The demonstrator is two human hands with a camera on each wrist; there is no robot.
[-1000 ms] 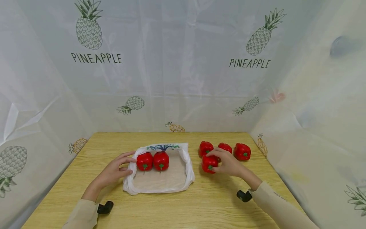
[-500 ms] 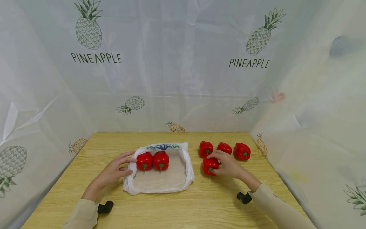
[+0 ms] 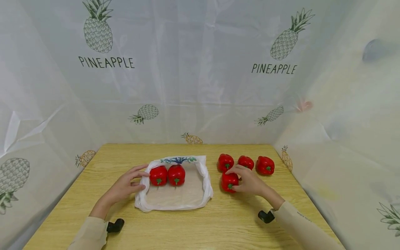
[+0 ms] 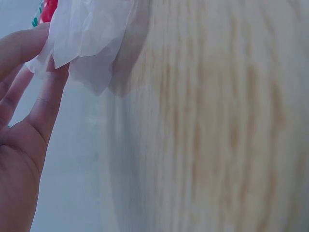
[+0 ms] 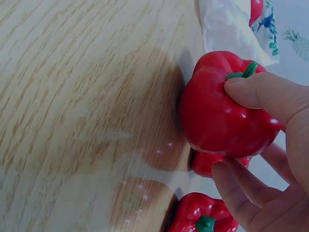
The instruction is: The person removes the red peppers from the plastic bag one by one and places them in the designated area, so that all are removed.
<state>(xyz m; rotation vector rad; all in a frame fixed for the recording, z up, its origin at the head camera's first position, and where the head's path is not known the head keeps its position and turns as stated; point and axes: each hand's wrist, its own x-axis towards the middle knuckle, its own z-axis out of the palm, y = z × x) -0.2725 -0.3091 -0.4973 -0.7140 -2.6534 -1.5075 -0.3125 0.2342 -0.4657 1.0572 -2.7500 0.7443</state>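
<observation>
A shallow white bag (image 3: 175, 207) with rolled-down sides and a blue-and-green tree print lies on the table. Two red bell peppers (image 3: 158, 176) sit side by side in its left half, stems facing me. My left hand (image 3: 126, 185) holds the bag's left rim: in the left wrist view the thumb (image 4: 46, 104) tip is tucked under a crinkled fold, with fingers over it. To the bag's right, my right hand (image 3: 248, 180) grips another red bell pepper (image 5: 217, 108), thumb beside its green stem and fingertips against its far side.
Behind the right hand stand three more red bell peppers: one at the left (image 3: 225, 162), one in the middle (image 3: 246, 161) partly hidden by the hand, one at the right (image 3: 265, 165). A pineapple-printed curtain (image 3: 200, 69) encloses the wooden table (image 3: 187, 232) at the back and sides.
The bell pepper in my right hand has shifted slightly toward me, with the hand following. My left hand, the bag and the other peppers have kept their places.
</observation>
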